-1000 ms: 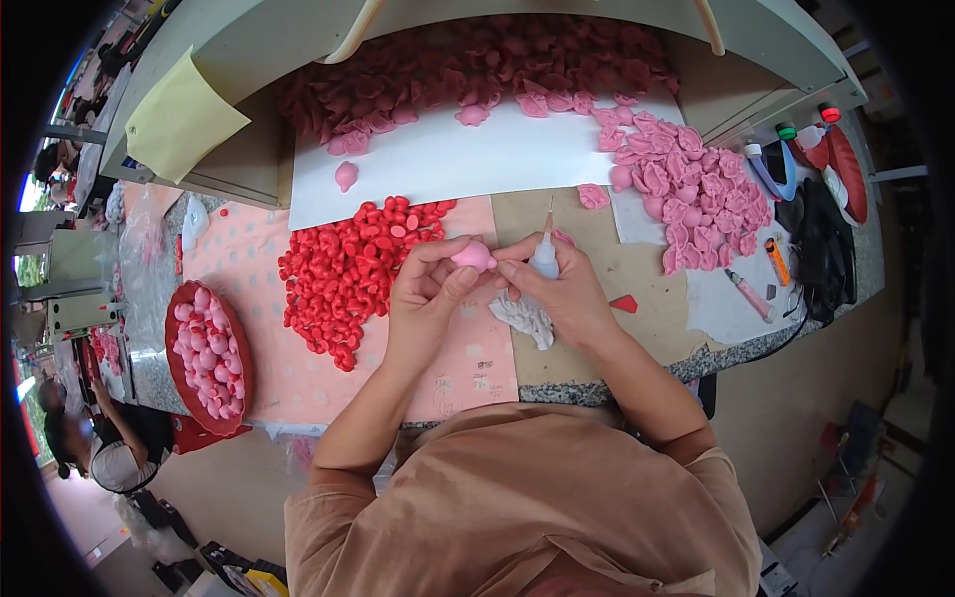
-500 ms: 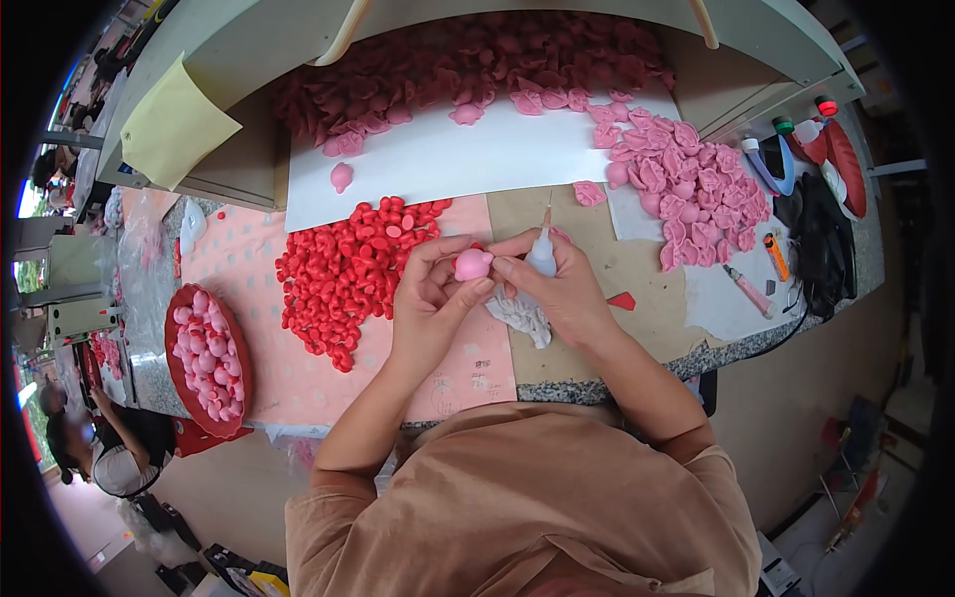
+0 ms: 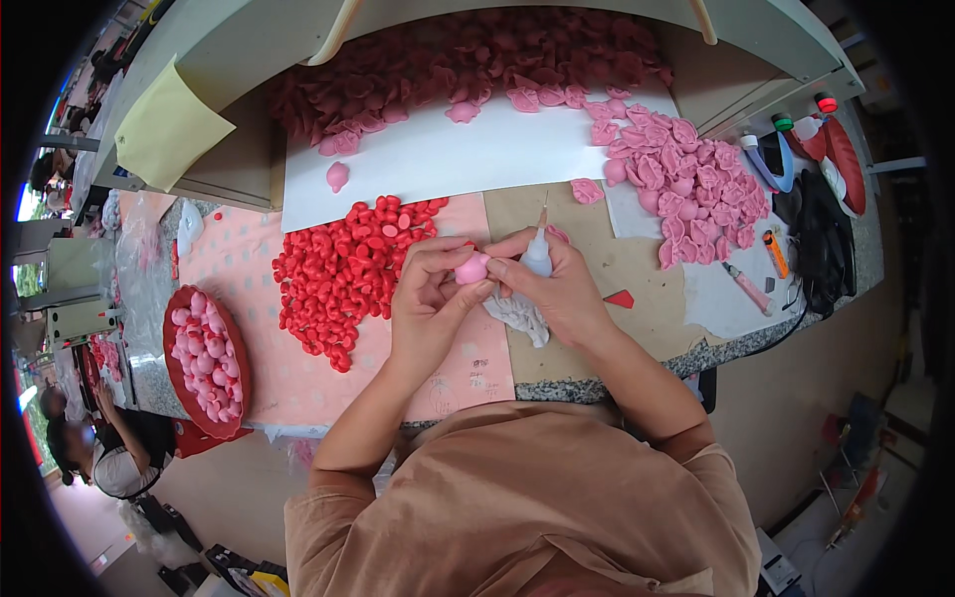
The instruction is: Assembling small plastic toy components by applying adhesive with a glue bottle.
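Speckled stone desk (image 3: 686, 364) runs before us, and on its far left we see one red tray (image 3: 245, 370) of pink-and-red pieces (image 3: 207, 348), too many to count. Next comes one pile of red rounded caps (image 3: 343, 279), also beyond counting, with one lone pink bulb (image 3: 338, 177) on the white sheet (image 3: 428, 164) behind it.

At the middle our two hands meet. Our left hand (image 3: 426, 287) pinches one lemon-shaped pink piece (image 3: 472, 269) between thumb and fingers; its long axis seems to run roughly left to right. Our right hand (image 3: 559, 289) has thumb and forefinger at the piece's right end, so both are on it, the left covering more. Red shows at its upper edge; whether that is a cap, we cannot tell.

One needle-tipped squeeze bottle (image 3: 537, 257) is clasped in the right hand, needle up and away from the piece. Below it lies one white cloth (image 3: 519, 316); further right, one red scrap (image 3: 619, 298), a heap of pink petal-like pieces (image 3: 691, 189), uncountable, and one tube (image 3: 748, 291).
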